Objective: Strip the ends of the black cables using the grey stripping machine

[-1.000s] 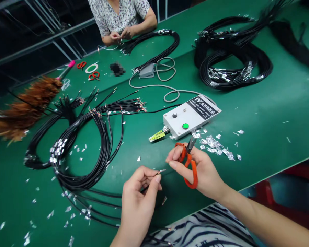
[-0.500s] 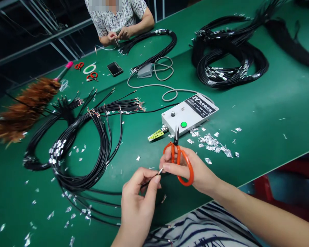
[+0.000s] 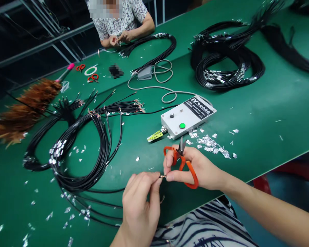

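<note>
Between thumb and fingers, my left hand (image 3: 142, 199) pinches a black cable close to its stripped end (image 3: 163, 176), where thin bare wires show. My right hand (image 3: 195, 169) carries orange-handled scissors (image 3: 182, 156) looped on its fingers, blades pointing up and away from the cable. Its thumb and a fingertip meet at the tip of the stripped wires. Several black cables run left from under my left hand to a coiled cable bundle (image 3: 103, 164) with silvery foil bands.
A white box (image 3: 189, 116) with a green button and yellow clip stands beyond my hands, foil scraps (image 3: 211, 144) beside it. More cable coils (image 3: 229, 68) lie back right. Across the green table (image 3: 260, 120) sits a person (image 3: 121, 24); a feather duster (image 3: 28, 106) lies left.
The scissors have tilted and shifted slightly right with my right hand. My left hand has turned more knuckles-up, and more of the cable's bare wire end shows between the hands.
</note>
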`<state>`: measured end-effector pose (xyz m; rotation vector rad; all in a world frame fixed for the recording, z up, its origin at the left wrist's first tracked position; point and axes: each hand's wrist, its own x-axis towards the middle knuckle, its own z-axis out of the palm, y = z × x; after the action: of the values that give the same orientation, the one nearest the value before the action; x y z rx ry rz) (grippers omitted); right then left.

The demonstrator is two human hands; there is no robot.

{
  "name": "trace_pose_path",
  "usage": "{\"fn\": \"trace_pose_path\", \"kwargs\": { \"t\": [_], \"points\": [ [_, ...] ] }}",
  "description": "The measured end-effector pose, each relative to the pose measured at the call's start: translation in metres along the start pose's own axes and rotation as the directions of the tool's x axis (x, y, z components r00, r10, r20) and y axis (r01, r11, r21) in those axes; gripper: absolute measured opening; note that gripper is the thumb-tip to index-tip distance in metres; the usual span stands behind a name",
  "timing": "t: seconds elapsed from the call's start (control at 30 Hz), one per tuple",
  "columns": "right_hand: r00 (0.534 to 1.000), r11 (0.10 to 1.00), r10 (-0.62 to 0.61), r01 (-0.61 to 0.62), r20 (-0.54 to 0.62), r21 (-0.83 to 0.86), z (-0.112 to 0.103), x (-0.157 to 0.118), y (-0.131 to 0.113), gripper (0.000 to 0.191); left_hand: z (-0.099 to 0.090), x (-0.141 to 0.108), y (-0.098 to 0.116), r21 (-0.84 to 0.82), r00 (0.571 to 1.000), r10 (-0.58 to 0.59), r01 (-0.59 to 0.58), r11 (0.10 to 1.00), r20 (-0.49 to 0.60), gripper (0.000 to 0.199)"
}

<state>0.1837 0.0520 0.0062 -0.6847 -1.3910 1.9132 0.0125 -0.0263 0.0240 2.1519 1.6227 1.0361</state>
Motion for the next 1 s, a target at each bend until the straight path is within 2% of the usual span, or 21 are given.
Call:
{"fn": "trace_pose_path", "kwargs": {
  "t": [0.1,0.2,0.3,0.47,0.57,0.67,0.77,0.87,1.0],
  "points": [
    [0.995,0.97,-0.099,0.095,-0.009,-0.225,0.001,-0.002,-0.001,0.013,0.001,-0.001,-0.001,-0.019,1.0,-0.01,0.01,1.0,-0.006,0.02],
    [0.981,0.878,-0.194,0.18,0.012,-0.443,0.001,-0.004,-0.001,0.01,0.001,-0.001,-0.001,-0.018,1.0,-0.011,0.011,1.0,-0.001,0.019],
    [0.974,0.798,-0.22,0.216,0.063,-0.562,0.001,-0.007,0.001,0.009,0.001,-0.003,-0.003,-0.026,0.999,-0.047,0.048,0.999,0.018,0.017],
    [0.973,0.778,-0.141,0.222,0.182,-0.587,-0.005,-0.006,0.002,0.008,0.004,-0.006,-0.003,-0.105,0.972,-0.19,0.206,0.973,0.139,0.014],
    [0.964,0.785,-0.091,0.224,0.25,-0.578,-0.009,-0.005,0.0,0.009,0.005,-0.006,-0.003,-0.157,0.951,-0.236,0.269,0.95,0.2,0.016],
    [0.96,0.825,-0.092,0.221,0.263,-0.52,-0.011,-0.008,-0.001,0.01,0.001,-0.004,-0.006,-0.184,0.94,-0.294,0.324,0.928,0.174,0.015],
    [0.971,0.897,-0.092,0.177,0.221,-0.405,-0.014,-0.015,-0.001,0.011,-0.006,0.0,-0.01,-0.208,0.909,-0.41,0.417,0.885,0.078,0.012],
    [0.992,0.926,-0.049,0.089,0.115,-0.367,-0.017,-0.019,0.0,0.01,-0.012,0.003,-0.012,-0.253,0.877,-0.475,0.478,0.841,0.076,0.012],
    [0.994,0.83,-0.076,0.018,-0.081,-0.558,-0.018,-0.018,0.004,0.009,-0.01,0.004,-0.008,-0.27,0.878,-0.469,0.477,0.837,0.098,0.013]
  ]
}}
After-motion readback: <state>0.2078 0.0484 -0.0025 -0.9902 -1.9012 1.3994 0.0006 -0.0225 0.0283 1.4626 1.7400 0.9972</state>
